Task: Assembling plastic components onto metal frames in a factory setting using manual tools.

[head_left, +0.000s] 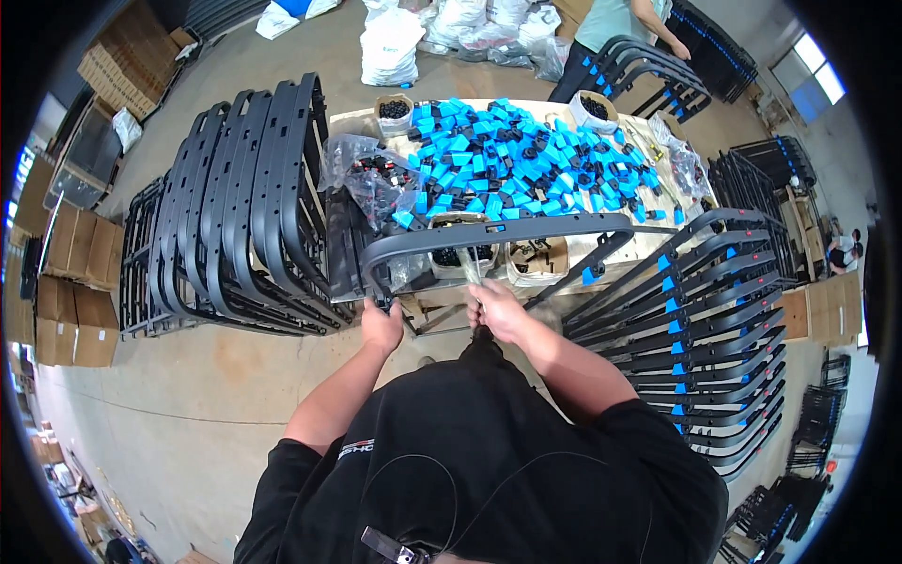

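A curved black metal frame [498, 228] lies across the near edge of the worktable in front of me. My left hand [381, 327] is closed round its near left end, where a small dark fitting shows at the fingers. My right hand [499, 311] is closed round a light-coloured stick-like tool [469, 266], which points up toward the frame's long bar. The tool's other end is hard to make out by my hand. On the frame's right leg sits a blue-and-black piece [591, 274].
Loose blue-and-black pieces [526, 160] cover the worktable [672, 193]. Boxes of small black parts [395, 110] and a box of fasteners [537, 258] stand there. Frames are stacked at left [221, 207] and right [686, 352]. A person [606, 33] handles frames at the far right.
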A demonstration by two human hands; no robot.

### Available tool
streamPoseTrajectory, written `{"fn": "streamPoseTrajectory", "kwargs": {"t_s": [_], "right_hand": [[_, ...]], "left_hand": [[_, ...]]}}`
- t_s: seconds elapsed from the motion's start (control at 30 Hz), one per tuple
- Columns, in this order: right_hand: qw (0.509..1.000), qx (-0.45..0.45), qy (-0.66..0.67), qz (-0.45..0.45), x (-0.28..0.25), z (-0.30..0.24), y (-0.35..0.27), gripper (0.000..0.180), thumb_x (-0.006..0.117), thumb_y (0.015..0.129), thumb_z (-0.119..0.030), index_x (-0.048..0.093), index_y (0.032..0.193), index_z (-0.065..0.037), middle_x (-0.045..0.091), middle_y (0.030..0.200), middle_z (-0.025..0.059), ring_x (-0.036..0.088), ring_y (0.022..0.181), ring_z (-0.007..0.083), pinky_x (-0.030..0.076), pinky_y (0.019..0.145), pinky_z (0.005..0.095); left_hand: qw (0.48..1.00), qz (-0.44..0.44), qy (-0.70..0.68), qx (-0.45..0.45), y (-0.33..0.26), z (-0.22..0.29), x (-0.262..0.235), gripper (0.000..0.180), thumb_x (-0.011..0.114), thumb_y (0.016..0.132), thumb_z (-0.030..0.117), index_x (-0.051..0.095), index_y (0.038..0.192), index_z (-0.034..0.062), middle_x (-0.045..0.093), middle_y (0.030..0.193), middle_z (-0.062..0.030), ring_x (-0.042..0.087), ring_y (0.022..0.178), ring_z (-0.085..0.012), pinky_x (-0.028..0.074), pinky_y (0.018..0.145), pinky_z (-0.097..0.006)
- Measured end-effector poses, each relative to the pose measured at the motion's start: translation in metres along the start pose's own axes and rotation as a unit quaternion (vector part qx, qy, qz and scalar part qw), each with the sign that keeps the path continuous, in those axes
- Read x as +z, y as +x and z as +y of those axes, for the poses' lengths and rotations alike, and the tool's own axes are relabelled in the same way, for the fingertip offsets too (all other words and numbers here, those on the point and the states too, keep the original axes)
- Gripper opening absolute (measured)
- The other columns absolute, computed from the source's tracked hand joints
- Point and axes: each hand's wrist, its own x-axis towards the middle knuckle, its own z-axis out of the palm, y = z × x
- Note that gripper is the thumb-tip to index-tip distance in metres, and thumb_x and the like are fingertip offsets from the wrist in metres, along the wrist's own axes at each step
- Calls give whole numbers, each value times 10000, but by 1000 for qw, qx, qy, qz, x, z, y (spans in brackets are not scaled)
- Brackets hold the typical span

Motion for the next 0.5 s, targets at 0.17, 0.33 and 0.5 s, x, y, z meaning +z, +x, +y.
{"fn": "streamPoseTrajectory", "kwargs": {"t_s": [0.17,0.33,0.5], "right_hand": [[980,-145,-86,-104,-15,32,-43,154,609,1013,-197,509,994,-81,516,702,-3,518,606,129,441,593,294],[995,25,-83,41,-7,20,-10,236,686,965,-265,547,1004,-79,616,781,53,605,699,178,495,665,321],[893,-152,-421,-43,-13,5,-25,341,732,895,-342,608,963,-32,602,768,62,556,729,180,479,704,354]], "left_hand": [[999,9,-15,32,-2,-6,5,576,684,912,348,504,1240,-90,692,1017,-323,670,1004,-471,527,876,-484],[998,-42,-5,-41,-2,-1,-5,677,719,870,387,501,1309,-80,697,1098,-298,670,1055,-442,523,919,-447],[971,-218,10,-94,-32,14,-33,489,708,922,242,569,1305,-29,683,1039,-105,653,923,-136,531,782,-280]]}}
